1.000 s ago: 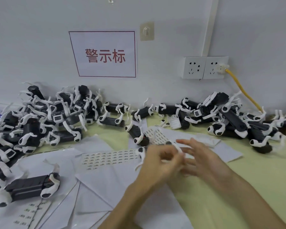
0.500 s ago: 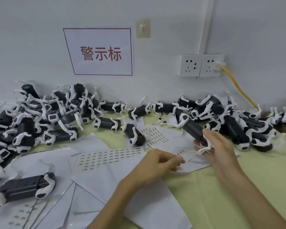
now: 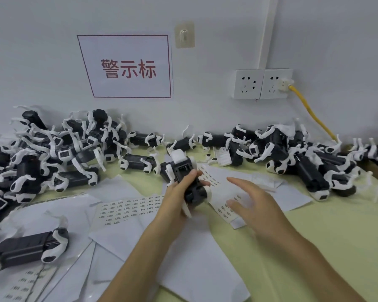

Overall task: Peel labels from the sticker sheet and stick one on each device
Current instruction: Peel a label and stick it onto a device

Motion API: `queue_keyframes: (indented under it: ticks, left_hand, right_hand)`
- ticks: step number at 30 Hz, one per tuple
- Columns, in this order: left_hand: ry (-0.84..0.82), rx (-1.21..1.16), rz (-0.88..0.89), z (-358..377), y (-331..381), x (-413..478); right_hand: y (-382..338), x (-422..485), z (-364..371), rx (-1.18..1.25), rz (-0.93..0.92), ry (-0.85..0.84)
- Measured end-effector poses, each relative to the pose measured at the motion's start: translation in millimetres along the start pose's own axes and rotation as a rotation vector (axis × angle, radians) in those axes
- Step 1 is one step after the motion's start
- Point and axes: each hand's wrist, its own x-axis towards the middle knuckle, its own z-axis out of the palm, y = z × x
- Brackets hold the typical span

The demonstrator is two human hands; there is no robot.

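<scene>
Passed over from the right hand (image 3: 256,207), the black-and-white device (image 3: 194,192) is now gripped by the left hand (image 3: 176,201), freeing the right, fingers loose, to reach the sticker sheet (image 3: 224,209), probably for a label.

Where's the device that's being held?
Head view, centre: the device is in the left hand, over the sticker sheets, just left of the right hand.

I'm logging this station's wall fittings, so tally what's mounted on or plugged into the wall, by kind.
Paper sign: 1
Socket plates: 2
Adhesive hook: 1
Yellow cable: 1
White conduit: 1
Total: 6
</scene>
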Motion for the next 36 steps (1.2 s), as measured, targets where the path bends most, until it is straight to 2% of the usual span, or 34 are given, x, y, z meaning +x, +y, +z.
queue_keyframes:
  ticks: [3, 5, 10, 14, 18, 21, 24, 27, 31, 36]
  left_hand:
    - [-0.059, -0.073, -0.086, -4.1, 2.0, -0.7]
    - [-0.067, -0.137, -0.138, -6.1, 2.2, -1.1]
    - [-0.072, -0.241, -0.220, -11.9, 5.2, 0.8]
    - [-0.132, -0.250, -0.310, -15.8, 9.6, 1.1]
    - [-0.230, -0.045, -0.375, -9.7, 8.6, -4.8]
    - [-0.271, -0.055, -0.308, -2.5, 2.4, -7.2]
    - [-0.240, -0.053, -0.222, 1.1, -1.5, -6.1]
    - [-0.216, -0.043, -0.219, 0.5, -1.0, -6.4]
    - [-0.208, -0.041, -0.241, 0.4, 0.0, -8.5]
    - [-0.254, 0.006, -0.223, 1.2, 1.3, -8.4]
  right_hand:
    - [12.8, -2.0, 7.5, -0.303, 0.043, -0.240]
    - [15.4, -2.3, 10.7, -0.359, 0.059, -0.284]
    - [12.3, -2.2, 9.6, -0.324, 0.048, -0.171]
    - [10.9, -1.4, 8.2, -0.209, 0.049, 0.072]
    - [10.3, 0.1, 5.2, -0.135, 0.031, 0.237]
    - [10.1, -0.7, 7.0, -0.120, -0.018, 0.175]
    - [10.6, -0.4, 8.8, -0.129, -0.071, 0.098]
    - [9.3, 0.2, 8.8, -0.084, -0.110, 0.078]
    - [6.0, 0.7, 8.1, 0.110, -0.125, 0.109]
    - [0.9, 0.4, 8.7, 0.232, -0.098, 0.163]
